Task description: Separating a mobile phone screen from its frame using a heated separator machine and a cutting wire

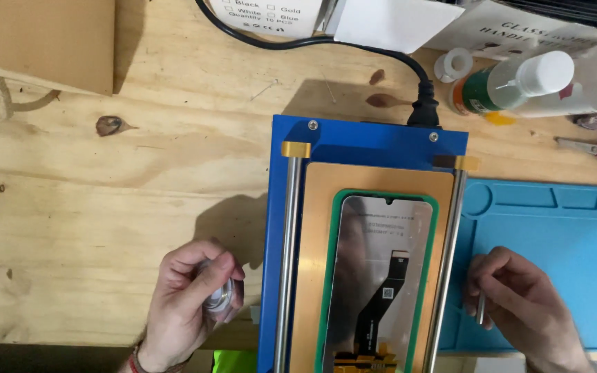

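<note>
Spool (217, 298) gripped in left hand (191, 300), rod (480, 308) pinched in right hand (519, 304); screen (378, 276) between hands could be cracked if pried hard.

Knotty plywood bench (105, 207) is carrying a blue heating fixture (367, 145) at centre, blue silicone mat (561, 249) just beside it, white-capped bottle (513, 83) lying behind, cardboard box (50, 41) sitting far corner.

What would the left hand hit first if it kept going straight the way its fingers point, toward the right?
Probably the blue edge of the heating plate, right beside the left hand holding a small clear spool; then the left steel rail. Heights are unclear.
</note>
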